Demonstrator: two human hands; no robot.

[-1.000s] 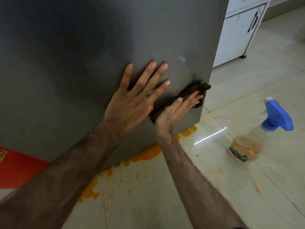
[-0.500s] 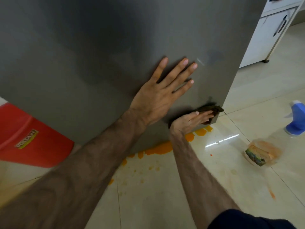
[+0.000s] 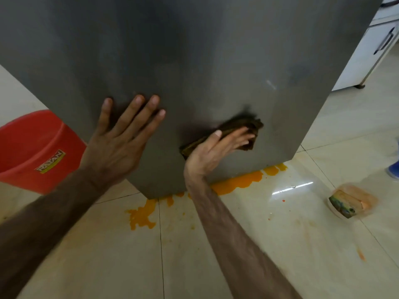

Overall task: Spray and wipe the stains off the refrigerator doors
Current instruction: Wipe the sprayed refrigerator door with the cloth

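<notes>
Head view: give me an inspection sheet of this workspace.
Surface: grey refrigerator door, no stain seen on it.
Job's things: brown cloth against the door; spray bottle at the right edge.
Clutter: orange spill on the floor tiles; plastic container; red bucket.
Grips: left hand flat on door; right hand presses cloth.
Cables: nothing seen.
Surroundings: white cabinet.

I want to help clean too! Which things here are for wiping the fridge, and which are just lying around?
For the job:
- fridge door
- brown cloth, pressed on the door by the right hand
- left hand, flat on the door
- blue spray bottle, at the picture's edge

Just lying about:
- red bucket
- tipped container
- orange spill
- white cabinet
</notes>
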